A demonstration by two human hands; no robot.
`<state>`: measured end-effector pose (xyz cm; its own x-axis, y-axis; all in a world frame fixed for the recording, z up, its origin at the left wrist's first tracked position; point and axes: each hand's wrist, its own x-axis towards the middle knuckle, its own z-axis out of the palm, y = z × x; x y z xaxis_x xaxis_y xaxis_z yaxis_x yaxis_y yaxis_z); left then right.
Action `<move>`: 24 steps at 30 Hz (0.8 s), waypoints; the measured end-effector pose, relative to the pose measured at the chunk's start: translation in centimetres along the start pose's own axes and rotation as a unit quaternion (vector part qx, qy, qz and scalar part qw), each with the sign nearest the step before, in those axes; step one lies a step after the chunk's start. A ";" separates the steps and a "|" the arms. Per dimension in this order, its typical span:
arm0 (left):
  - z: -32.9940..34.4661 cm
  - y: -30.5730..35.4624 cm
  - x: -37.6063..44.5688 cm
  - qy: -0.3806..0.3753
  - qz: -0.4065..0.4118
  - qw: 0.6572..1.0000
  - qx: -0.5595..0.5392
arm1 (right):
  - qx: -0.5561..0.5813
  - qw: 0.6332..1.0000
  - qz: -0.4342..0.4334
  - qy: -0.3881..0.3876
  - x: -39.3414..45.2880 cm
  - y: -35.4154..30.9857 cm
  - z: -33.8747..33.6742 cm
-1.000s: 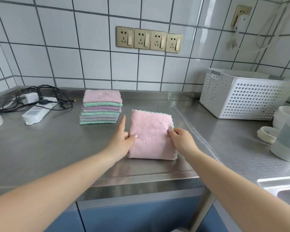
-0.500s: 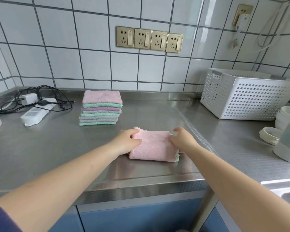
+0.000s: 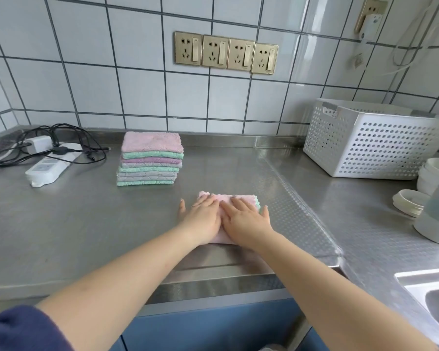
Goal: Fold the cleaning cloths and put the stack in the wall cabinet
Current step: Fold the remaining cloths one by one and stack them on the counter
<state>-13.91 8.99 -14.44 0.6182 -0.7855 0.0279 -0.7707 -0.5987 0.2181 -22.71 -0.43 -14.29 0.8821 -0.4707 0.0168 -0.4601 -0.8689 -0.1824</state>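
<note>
Both the left hand (image 3: 202, 219) and right hand (image 3: 246, 220) are pressing flat-fingered on the folded pink cloth (image 3: 226, 197) near the counter (image 3: 74, 224) edge, before the stack (image 3: 150, 159); soft, light, probably best pinched at its edges.

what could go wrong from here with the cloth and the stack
1. Both hands, left and right, press flat on the folded pink cloth, which lies close to the counter's front edge; a pull toward the body might slide it off.
2. Its green layer peeks out on the right, so the fold may spring open once released.
3. The stack already looks slightly uneven; another cloth set on carelessly could tip it.
</note>
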 end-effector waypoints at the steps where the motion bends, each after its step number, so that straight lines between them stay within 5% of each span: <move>1: 0.1 -0.2 -0.1 -0.005 0.005 1.000 0.004 | 0.000 1.000 0.013 -0.012 -0.2 0.3 -0.1; 8: -0.5 -0.3 -0.4 -0.008 0.008 1.000 0.003 | -0.005 0.997 0.070 -0.039 -0.7 2.3 -0.8; 14: -1.0 -0.8 -0.4 -0.055 -0.083 0.995 0.004 | -0.011 0.996 0.076 -0.040 -1.0 2.0 -0.7; 17: -1.9 -0.5 -0.3 -0.038 -0.076 0.990 -0.109 | -0.017 0.996 0.078 -0.041 -1.0 2.0 -0.8; 20: -3.0 -0.2 -0.9 0.034 -0.063 0.932 -0.355 | -0.014 0.996 0.077 -0.036 -1.1 1.8 -0.9; 24: -3.5 -0.9 -0.7 0.058 -0.103 0.829 -0.547 | -0.017 0.997 0.073 -0.025 -1.4 1.8 -1.0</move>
<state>-13.17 10.61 -11.27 0.7782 -0.6267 -0.0405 -0.0844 -0.1683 0.9821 -24.89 -1.47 -13.67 0.8092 -0.5847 -0.0572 -0.5861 -0.7970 -0.1456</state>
